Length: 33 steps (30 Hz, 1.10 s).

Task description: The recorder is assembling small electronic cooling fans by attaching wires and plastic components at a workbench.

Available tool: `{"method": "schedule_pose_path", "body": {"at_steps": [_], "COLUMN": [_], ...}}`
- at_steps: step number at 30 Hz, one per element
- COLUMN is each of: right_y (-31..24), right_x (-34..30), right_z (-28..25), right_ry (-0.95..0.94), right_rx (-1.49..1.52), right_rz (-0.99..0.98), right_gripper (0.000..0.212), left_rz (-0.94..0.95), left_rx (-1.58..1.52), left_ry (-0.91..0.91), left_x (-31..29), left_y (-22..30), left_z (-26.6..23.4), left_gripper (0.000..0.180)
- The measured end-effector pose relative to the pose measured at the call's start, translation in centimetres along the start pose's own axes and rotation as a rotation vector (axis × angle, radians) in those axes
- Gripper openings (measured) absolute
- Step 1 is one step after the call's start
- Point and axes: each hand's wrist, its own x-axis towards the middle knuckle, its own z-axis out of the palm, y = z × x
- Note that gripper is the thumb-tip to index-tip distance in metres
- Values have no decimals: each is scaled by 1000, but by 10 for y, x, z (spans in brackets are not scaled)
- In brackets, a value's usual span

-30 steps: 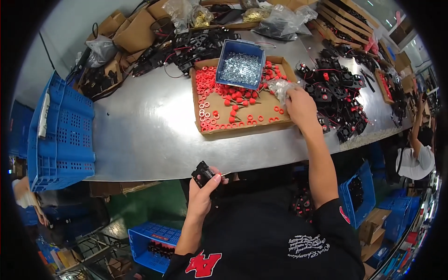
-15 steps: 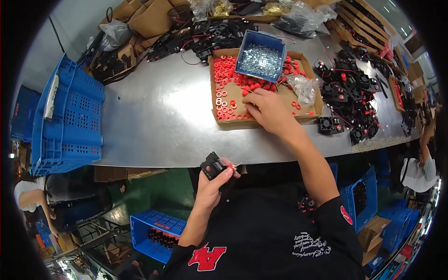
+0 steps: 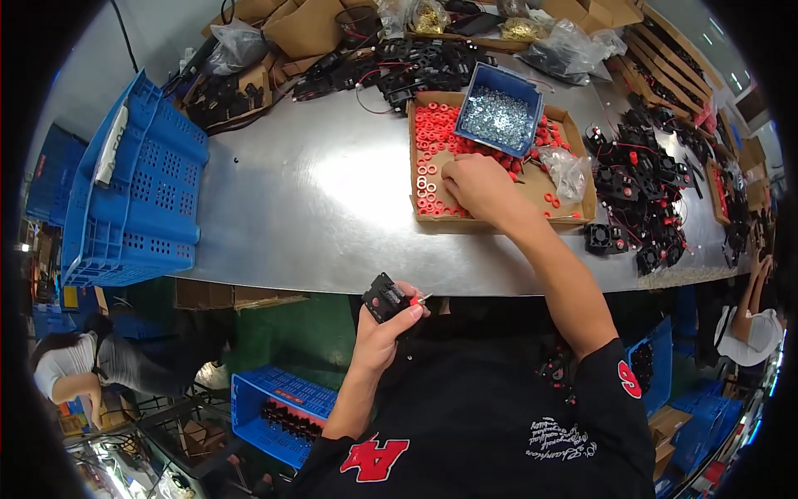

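Note:
My left hand (image 3: pixel 376 341) is closed round a black plastic housing (image 3: pixel 384 298), just off the table's near edge. At my thumb tip, a red terminal post (image 3: pixel 415 302) with a thin metal pin sticks out beside the housing. My right hand (image 3: pixel 484 190) reaches down into a shallow cardboard tray (image 3: pixel 457 223), its fingers bent among red plastic rings (image 3: pixel 434 125); the fingertips are partly hidden, so whatever they pinch cannot be seen. Behind that hand, a blue bin (image 3: pixel 492 143) of small shiny metal pieces sits tilted on red-capped parts in the tray.
A clear plastic bag (image 3: pixel 568 179) lies at the tray's right side. Black fan units with wires (image 3: pixel 619 185) crowd the table's right. A blue crate (image 3: pixel 141 195) stands at the left, and black parts (image 3: pixel 432 62) are heaped at the back. Other people are at both sides.
My right hand has shifted from the red-capped parts near the bin toward the loose rings at the tray's left. My left hand still holds the housing; the whole view has shifted slightly.

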Motion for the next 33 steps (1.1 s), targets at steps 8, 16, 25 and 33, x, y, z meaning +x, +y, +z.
{"method": "schedule_pose_path", "body": {"at_steps": [8,16,25,33], "right_y": [5,-11,-12,5], "right_x": [0,15,34,23], "right_z": [12,16,23,18], "right_ry": [220,332,213,330], "right_rx": [180,147,-283,-121], "right_rz": [-40,-32,89,40], "right_gripper": [15,31,30,12], "left_rz": [-8,-26,-27,-13], "left_rx": [-111,-68,-82,-76], "left_ry": [-9,19,34,30], "left_x": [1,2,1,2], "left_y": [4,5,5,7], "left_z": [-3,-1,2,1], "left_gripper": [24,20,20,20]}}
